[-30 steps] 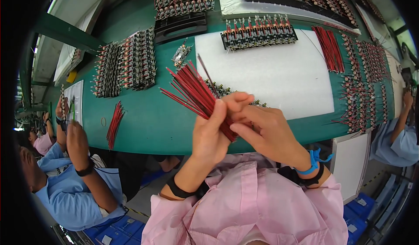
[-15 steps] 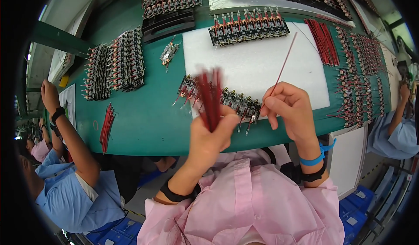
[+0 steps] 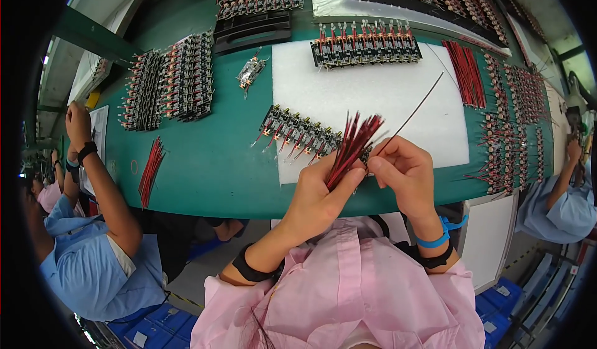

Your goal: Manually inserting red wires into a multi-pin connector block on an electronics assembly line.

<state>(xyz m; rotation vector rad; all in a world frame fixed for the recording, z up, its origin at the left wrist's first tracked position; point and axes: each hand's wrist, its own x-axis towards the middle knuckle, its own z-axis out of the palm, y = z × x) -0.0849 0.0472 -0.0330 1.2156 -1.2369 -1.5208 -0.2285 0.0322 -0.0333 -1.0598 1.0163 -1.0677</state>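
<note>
My left hand is closed round a bundle of red and dark wires, whose ends fan up and to the right. Close beside it, my right hand pinches a single thin wire between thumb and fingers; its free end slants up over a white foam sheet. Under and behind the bundle lies a strip of small circuit boards with red leads and clear bulb-like parts. Its right end is mostly hidden by my hands and the bundle.
Another board strip stands on the foam's far side. Loose red wires lie in bunches at left and right. Stacked boards and a single board are on the green table. A co-worker's arm is at left.
My left hand has moved right with the wire bundle, up beside my right hand. The bundle now leans right instead of standing upright. My right hand still pinches the single wire.
</note>
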